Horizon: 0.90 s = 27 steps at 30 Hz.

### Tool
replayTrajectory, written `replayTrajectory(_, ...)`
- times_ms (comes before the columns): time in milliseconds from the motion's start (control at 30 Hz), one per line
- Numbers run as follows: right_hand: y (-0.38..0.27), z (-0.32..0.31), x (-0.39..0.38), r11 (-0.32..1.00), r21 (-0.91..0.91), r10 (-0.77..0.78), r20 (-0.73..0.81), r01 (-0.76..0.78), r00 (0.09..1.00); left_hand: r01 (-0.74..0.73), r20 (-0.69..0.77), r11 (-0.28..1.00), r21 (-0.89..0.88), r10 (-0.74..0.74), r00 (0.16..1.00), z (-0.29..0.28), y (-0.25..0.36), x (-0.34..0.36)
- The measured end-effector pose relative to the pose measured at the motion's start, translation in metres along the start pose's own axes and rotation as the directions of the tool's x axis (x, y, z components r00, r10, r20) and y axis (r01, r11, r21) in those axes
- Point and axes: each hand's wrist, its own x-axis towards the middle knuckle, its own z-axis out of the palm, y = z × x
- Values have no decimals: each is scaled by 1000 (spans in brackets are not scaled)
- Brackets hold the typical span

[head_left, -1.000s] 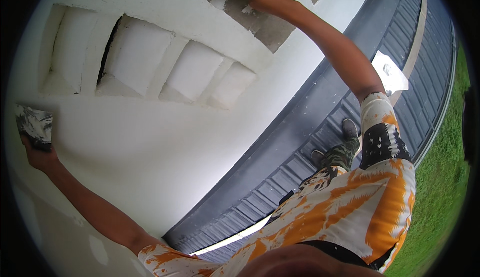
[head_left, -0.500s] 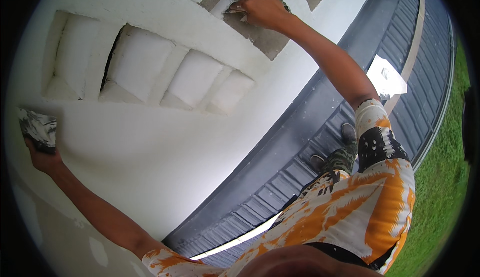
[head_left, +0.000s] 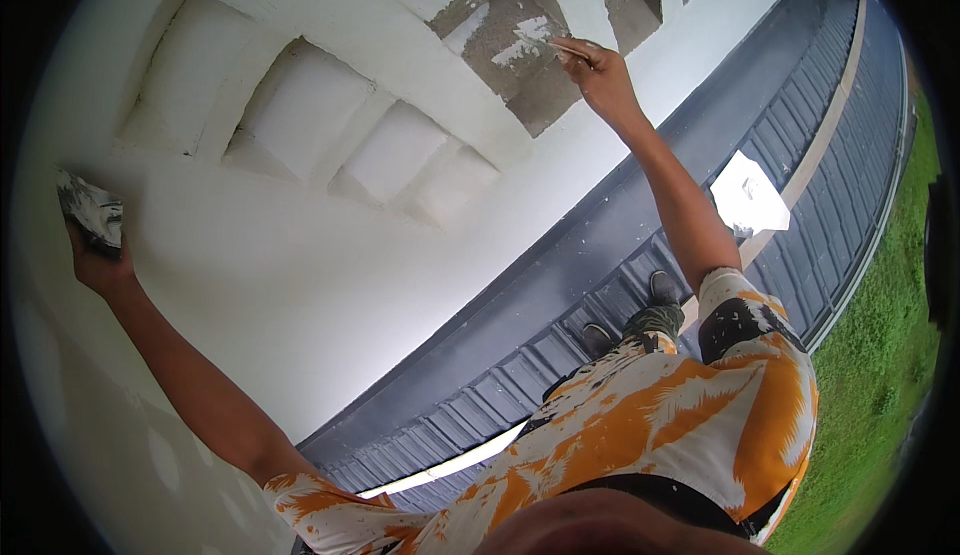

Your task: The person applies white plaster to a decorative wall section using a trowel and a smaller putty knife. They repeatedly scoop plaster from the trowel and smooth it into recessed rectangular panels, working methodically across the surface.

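My left hand (head_left: 102,263) is closed around a wide putty knife (head_left: 92,213) smeared with white putty, held up near the white wall at the far left. At the upper right, my right hand (head_left: 604,83) pinches a thin putty knife (head_left: 568,50), seen nearly edge-on. Its tip points at a bare grey recess (head_left: 540,105) in the wall. A fresh ragged patch of white putty (head_left: 528,39) lies on the grey surface just left of that blade. Whether the blade touches the recess, I cannot tell.
White-coated recesses (head_left: 305,105) run across the wall, and more grey ones (head_left: 628,0) sit at the top. Below the wall lies a dark ribbed roof (head_left: 850,155), where I stand. A white sheet-like piece with putty (head_left: 748,195) rests on it. Grass (head_left: 870,385) shows beyond the roof edge.
My right hand has moved right and down, off the recess, uncovering white putty there. The view has shifted; my left hand still holds its putty knife.
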Motion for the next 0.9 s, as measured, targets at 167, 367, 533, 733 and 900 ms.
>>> replayTrajectory(167, -7, -61, -105, 402, 682, 505, 391, -611, 769, 329, 302, 878, -348, -227, 926, 37, -75, -185)
replayTrajectory(367, -66, -68, -136, 664, 540, 367, 367, -517, 855, 620, 64, 390, -681, -811, 581, 168, -222, -443)
replayTrajectory(533, -90, -74, -124, 909, 412, -248, 427, 57, 869, 617, 170, 152, -772, -886, 432, 249, -247, -504)
replayTrajectory(733, -92, -83, -108, 853, 25, -446, 554, 521, 703, 696, -18, 523, -492, -806, 592, 278, -206, -497)
replayTrajectory(900, -97, -119, -81, 786, -83, -489, 525, 613, 697, 634, 10, 604, -483, -720, 694, 281, -193, -471)
